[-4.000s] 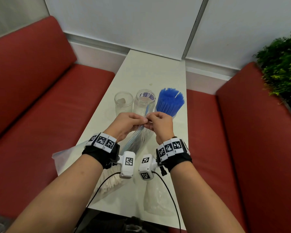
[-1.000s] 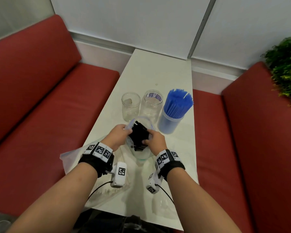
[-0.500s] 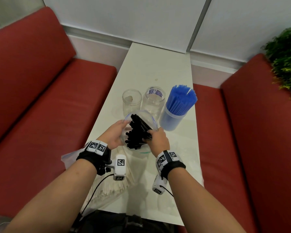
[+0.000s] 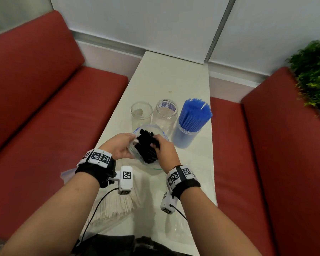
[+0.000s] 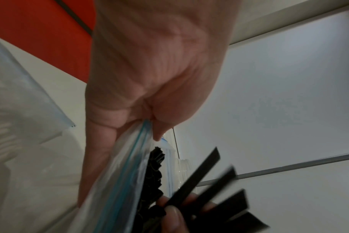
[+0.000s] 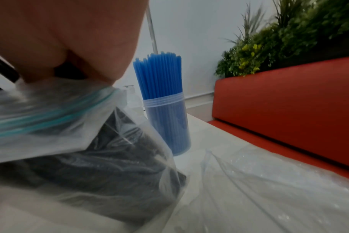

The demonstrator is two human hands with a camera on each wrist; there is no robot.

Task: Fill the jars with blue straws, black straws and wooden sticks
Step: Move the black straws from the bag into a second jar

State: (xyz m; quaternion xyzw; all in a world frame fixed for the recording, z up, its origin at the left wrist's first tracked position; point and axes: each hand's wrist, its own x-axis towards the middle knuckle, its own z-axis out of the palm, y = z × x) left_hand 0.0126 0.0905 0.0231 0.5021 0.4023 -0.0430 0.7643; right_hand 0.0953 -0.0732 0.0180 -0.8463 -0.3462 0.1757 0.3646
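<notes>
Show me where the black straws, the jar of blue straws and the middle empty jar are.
black straws (image 4: 146,145), head view, middle of the bundle.
jar of blue straws (image 4: 185,135), head view, its wall.
middle empty jar (image 4: 167,115), head view, its glass wall.

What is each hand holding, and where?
Left hand pinches the zip bag at its opened rim; right hand grips the black straws near their tops.

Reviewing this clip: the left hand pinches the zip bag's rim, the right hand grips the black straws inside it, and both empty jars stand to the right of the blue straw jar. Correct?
Not quite. In the head view the two empty jars stand to the left of the blue straw jar, not the right. The rest holds: the left hand pinches the zip bag's rim, and the right hand grips the black straws.
</notes>
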